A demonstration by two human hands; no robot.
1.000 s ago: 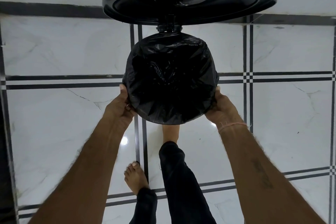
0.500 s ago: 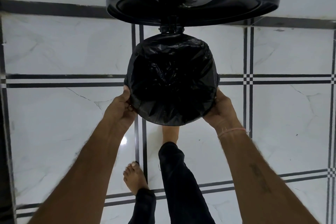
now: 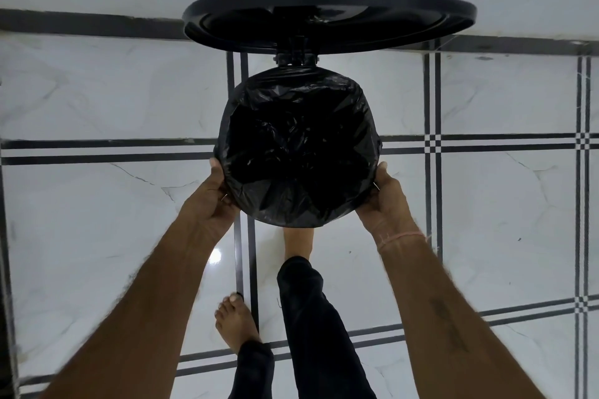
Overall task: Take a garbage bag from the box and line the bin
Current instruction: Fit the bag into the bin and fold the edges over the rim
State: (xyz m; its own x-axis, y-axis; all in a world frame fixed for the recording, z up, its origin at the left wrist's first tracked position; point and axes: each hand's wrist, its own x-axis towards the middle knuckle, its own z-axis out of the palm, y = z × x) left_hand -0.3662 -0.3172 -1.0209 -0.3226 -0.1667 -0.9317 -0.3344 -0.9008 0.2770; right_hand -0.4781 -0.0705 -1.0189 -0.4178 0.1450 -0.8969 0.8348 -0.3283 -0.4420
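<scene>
A round pedal bin stands on the floor with its black lid (image 3: pixel 327 13) raised upright behind it. A black garbage bag (image 3: pixel 296 152) lines the bin and is folded over the whole rim, so the bin's body is hidden. My left hand (image 3: pixel 212 196) grips the bag-covered rim on the lower left side. My right hand (image 3: pixel 387 199) grips it on the lower right side. My right foot (image 3: pixel 298 241) reaches under the bin's front, where the pedal would be, which I cannot see. The box of bags is not in view.
White marble floor tiles (image 3: pixel 97 220) with black double stripes surround the bin. A white wall with a dark skirting strip (image 3: pixel 90 24) runs right behind the lid. My left foot (image 3: pixel 236 322) stands nearer to me on the floor.
Both hands stay on the bag at the bin's rim, shifted only slightly along the sides. The bag sits a little smoother over the rim.
</scene>
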